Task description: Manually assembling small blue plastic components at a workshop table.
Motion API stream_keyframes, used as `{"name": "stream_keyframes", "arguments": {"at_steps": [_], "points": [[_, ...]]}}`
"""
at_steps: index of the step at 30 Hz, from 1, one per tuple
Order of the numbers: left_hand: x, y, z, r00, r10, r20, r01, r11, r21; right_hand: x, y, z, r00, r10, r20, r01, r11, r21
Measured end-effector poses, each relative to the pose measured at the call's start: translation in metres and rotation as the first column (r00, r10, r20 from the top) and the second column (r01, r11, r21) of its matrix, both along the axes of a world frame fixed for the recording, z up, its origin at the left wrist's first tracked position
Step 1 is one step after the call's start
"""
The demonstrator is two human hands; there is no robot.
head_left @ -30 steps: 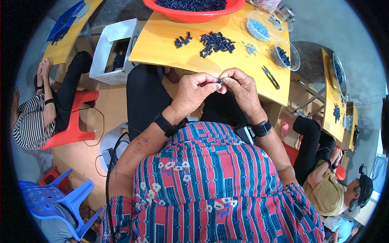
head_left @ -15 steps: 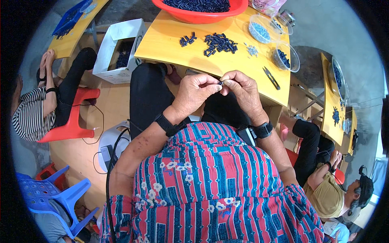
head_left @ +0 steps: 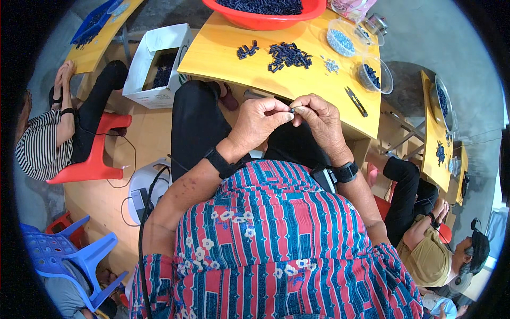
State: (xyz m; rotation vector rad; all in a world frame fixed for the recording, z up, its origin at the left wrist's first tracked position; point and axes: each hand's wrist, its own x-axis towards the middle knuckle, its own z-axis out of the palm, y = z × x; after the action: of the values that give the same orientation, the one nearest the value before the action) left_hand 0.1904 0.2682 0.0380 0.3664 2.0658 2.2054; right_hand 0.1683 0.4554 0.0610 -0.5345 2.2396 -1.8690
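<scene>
My left hand [head_left: 257, 123] and right hand [head_left: 320, 121] pinch a dark piece [head_left: 291, 110] by near edge of table [head_left: 218, 50]; snips [head_left: 356, 101] toward near-right corner.

Red-and-blue striped shirt [head_left: 287, 228], white flower print [head_left: 207, 243], black trousers [head_left: 194, 119], black wristbands [head_left: 218, 162]

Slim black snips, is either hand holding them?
No, the slim black snips lie on the yellow tabletop, apart from the left hand and right hand.

The wearer's two hands [head_left: 322, 121]; one red basin [head_left: 265, 23]; one white carton [head_left: 154, 99]; one pair of snips [head_left: 356, 102].
</scene>
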Motion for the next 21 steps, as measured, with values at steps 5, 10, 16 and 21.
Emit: {"name": "stream_keyframes", "arguments": {"at_steps": [5, 10, 16, 21], "points": [[-0.003, 0.000, -0.007, 1.000, 0.008, 0.003, -0.008, 0.997, -0.082, -0.002, 0.002, 0.006, 0.965, 0.038, -0.259, 0.038, 0.959, 0.282], [-0.002, -0.001, -0.012, 1.000, 0.003, 0.024, 0.001, 0.989, -0.149, -0.002, 0.005, 0.009, 0.899, 0.164, -0.406, 0.056, 0.876, 0.478], [-0.005, 0.000, -0.012, 1.000, 0.002, 0.017, 0.001, 0.979, -0.202, -0.002, 0.007, 0.017, 0.808, 0.327, -0.491, 0.097, 0.747, 0.658], [-0.008, 0.002, -0.012, 0.999, 0.026, 0.038, -0.014, 0.961, -0.277, -0.005, 0.007, 0.018, 0.779, 0.398, -0.484, 0.100, 0.684, 0.722]]}}
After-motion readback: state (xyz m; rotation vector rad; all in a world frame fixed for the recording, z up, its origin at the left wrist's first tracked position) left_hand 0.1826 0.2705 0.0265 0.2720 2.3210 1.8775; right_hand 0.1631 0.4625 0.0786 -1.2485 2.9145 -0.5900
